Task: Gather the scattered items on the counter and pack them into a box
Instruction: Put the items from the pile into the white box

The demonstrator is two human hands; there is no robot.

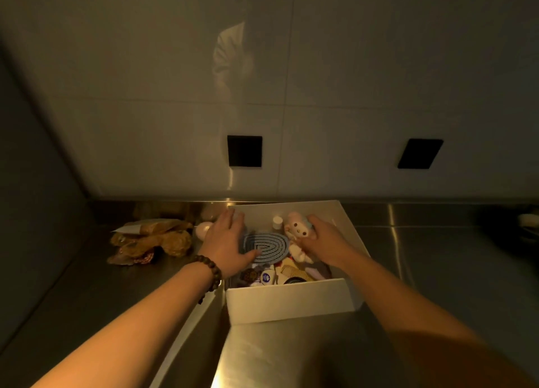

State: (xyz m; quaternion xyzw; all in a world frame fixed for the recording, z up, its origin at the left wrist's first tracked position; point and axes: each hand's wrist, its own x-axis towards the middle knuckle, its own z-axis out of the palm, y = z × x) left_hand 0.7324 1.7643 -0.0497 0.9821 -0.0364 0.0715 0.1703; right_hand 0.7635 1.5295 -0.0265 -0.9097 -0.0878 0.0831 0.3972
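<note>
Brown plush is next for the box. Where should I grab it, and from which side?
Grip the brown plush toy around its rounded right-hand lump, nearest the white box. Come from above with the left hand, which is closest. It lies flat on the steel counter, its left part flatter and tangled, so probably harder to pinch.
</note>
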